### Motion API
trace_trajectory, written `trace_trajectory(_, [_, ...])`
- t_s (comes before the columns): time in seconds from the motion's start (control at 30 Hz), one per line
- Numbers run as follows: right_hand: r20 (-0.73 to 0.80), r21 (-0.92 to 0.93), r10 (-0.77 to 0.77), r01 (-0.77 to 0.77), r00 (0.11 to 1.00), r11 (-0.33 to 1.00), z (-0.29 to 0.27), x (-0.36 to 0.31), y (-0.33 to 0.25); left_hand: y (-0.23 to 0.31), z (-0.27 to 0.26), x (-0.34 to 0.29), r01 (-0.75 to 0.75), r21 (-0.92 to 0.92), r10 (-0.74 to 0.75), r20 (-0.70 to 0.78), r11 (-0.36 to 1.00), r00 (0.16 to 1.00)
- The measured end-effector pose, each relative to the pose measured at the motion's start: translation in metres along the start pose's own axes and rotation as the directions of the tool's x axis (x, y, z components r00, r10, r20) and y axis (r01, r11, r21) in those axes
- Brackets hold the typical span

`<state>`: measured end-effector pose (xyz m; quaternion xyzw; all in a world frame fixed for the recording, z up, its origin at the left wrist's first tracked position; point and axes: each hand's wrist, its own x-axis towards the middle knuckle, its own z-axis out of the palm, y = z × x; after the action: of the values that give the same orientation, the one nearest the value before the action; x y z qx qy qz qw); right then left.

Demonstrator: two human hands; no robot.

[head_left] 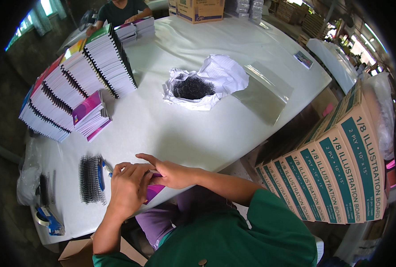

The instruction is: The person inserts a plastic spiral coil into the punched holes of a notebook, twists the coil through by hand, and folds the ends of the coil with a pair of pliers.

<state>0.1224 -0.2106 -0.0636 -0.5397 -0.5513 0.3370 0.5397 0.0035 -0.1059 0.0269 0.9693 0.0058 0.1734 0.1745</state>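
At the near edge of the table, my left hand (129, 184) and my right hand (171, 172) come together over a purple-covered notebook (155, 192). Both hands grip it, the left with curled fingers at its left side, the right from above with one digit stretched out. My hands hide most of the notebook and its bound edge. Just left of my left hand lies a bundle of black binding coils (90, 180). A blue-handled tool (101, 173) rests against that bundle, partly behind my fingers.
Tall stacks of coil-bound notebooks (111, 62) stand at the left. Crumpled white paper (227, 75) holds a pile of small black bits (192, 89). A clear plastic sheet (269, 91) lies beyond. Cartons (336, 173) rise at the right. A tape roll (42, 217) sits front left. Another person (120, 13) is across.
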Motion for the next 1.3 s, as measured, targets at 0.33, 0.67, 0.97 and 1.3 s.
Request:
trace_trajectory(0.33, [0.088, -0.129, 0.01, 0.001, 0.996, 0.992, -0.011, 0.027, -0.019, -0.007, -0.002, -0.001, 0.153, -0.085, -0.168, -0.218, 0.985, 0.961])
trace_trajectory(0.67, [0.156, -0.221, 0.036, 0.0, 0.987, 0.975, -0.027, 0.046, -0.035, -0.013, -0.012, 0.0, 0.138, 0.025, -0.126, -0.276, 0.99, 0.953])
trace_trajectory(0.97, [0.122, 0.101, 0.001, -0.014, 0.993, 0.995, -0.029, 0.037, -0.035, -0.041, -0.013, -0.005, 0.386, -0.793, -0.351, 0.232, 0.472, 0.907])
trace_trajectory(1.3, [-0.166, -0.137, -0.042, 0.019, 0.985, 0.99, -0.018, 0.035, -0.034, -0.035, -0.012, -0.001, 0.399, -0.829, -0.379, 0.25, 0.391, 0.891])
